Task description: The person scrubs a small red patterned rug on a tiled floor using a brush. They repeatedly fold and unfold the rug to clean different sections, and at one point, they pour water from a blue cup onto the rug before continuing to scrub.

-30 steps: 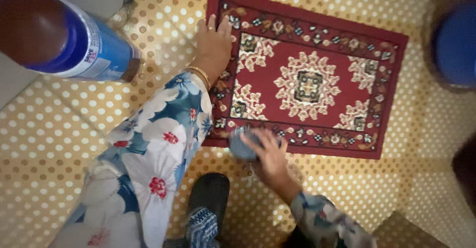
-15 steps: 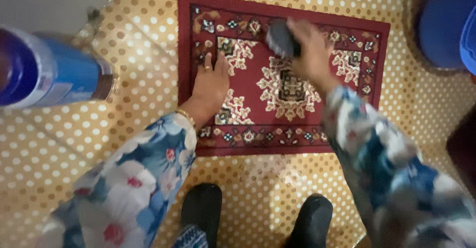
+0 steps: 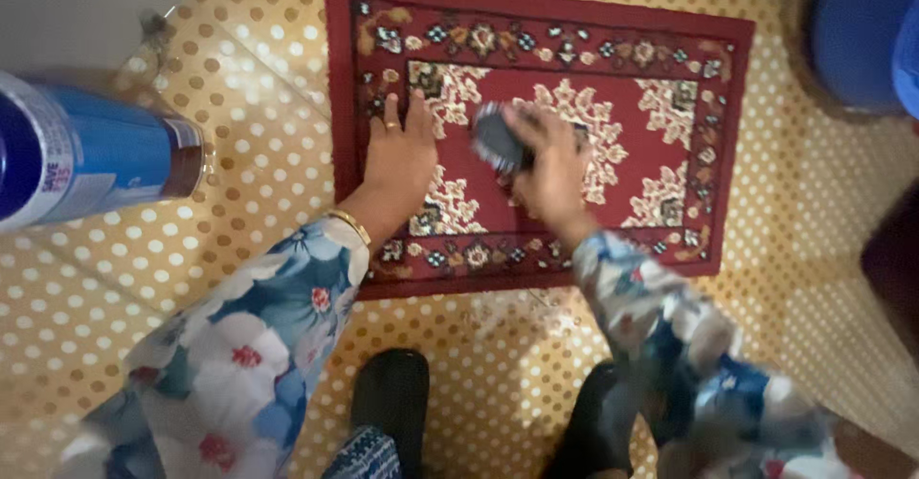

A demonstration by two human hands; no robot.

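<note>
A small red patterned rug [image 3: 670,48] lies on a yellow floor with white and brown dots. My left hand [image 3: 400,154] is pressed flat on the rug's left part, fingers spread, with a ring and a gold bangle at the wrist. My right hand [image 3: 550,168] grips a dark rounded brush [image 3: 498,139] and holds it on the rug's middle. The brush is blurred. Both sleeves are floral blue and white.
A blue spray can [image 3: 91,158] stands at the left on the floor. A blue round container [image 3: 857,29] sits at the top right. Two dark slippers [image 3: 388,407] are at the bottom, just short of the rug's near edge.
My right hand has carried the brush from the rug's near edge up to its far part and back toward the middle. My left hand slid down the rug's left side.
</note>
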